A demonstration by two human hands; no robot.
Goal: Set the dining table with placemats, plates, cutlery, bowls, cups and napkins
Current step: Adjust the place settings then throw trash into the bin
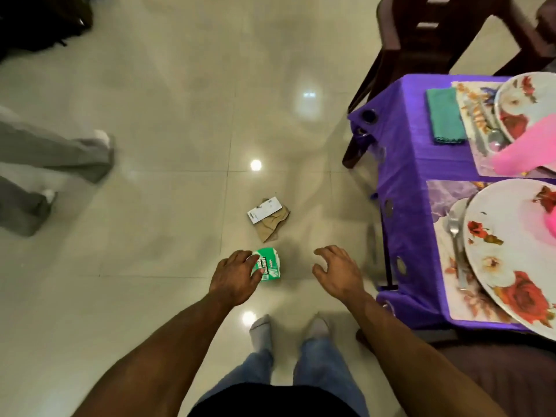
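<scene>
1. Left hand out over floor, fingers curled round green packet, gripping its left side; packet w/ white lettering, held above tiles.
2. Right hand out beside it, holding nothing, fingers spread & loosely bent, palm down, apart from packet.
3. Brown paper scrap w/ white label on top, lying on floor just beyond packet, not touching either hand.
4. Table w/ purple cloth on right, partly set.
5. Near setting: floral plate on placemat, fork on mat just left of plate; something pink at plate's right edge, too cropped to tell.
6. Far setting: second floral plate on another placemat, cutlery on mat left of it (blurred), green napkin folded on cloth left of mat, pink napkin lying across near edge of that plate & mat.
7. Dark wooden chair at far end of table.
8. Own feet in grey socks & blue jeans near bottom centre.
9. Another person's grey trouser legs at left edge, blurred.
</scene>
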